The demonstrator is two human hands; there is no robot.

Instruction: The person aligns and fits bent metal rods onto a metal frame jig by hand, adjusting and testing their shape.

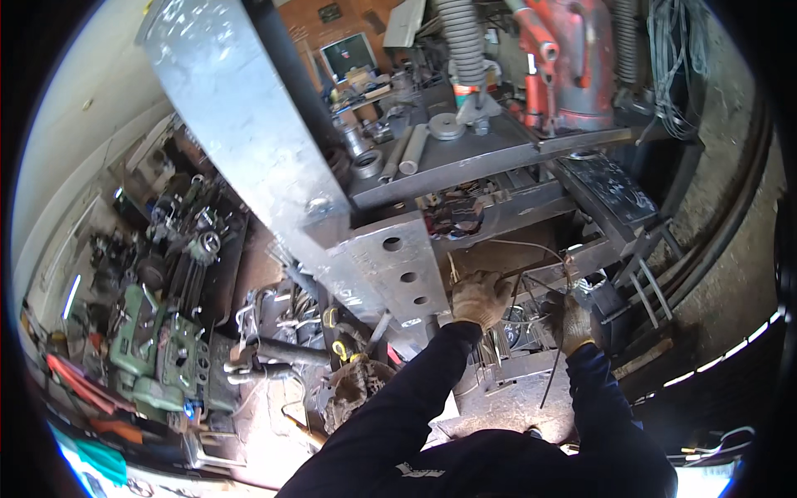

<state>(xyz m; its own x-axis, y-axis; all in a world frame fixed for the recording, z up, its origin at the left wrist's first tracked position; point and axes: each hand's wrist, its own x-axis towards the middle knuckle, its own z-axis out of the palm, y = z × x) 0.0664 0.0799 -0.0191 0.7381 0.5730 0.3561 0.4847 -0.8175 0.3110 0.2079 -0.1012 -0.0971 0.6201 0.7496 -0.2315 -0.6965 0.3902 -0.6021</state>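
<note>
My left hand (pixel 481 297), in a tan work glove, is curled closed beside the holed end of a large steel plate (pixel 390 257). Its fingers are partly hidden, and what they hold cannot be made out. To its right, my gloved right hand (pixel 573 322) is closed round a thin dark rod (pixel 551 375), which slants down toward the floor. Below and between the hands stands a bundle of thin metal rods (pixel 498 344) in the bench's lower frame. A thin curved cable (pixel 531 244) runs above both hands.
A steel bench (pixel 465 162) ahead carries metal rings, round bars and a red machine (pixel 577 66). A tall steel beam (pixel 249 108) rises at left. Green machinery (pixel 158 344) stands far left, clamps and tools lie nearer, and wire coils (pixel 677 75) hang at right.
</note>
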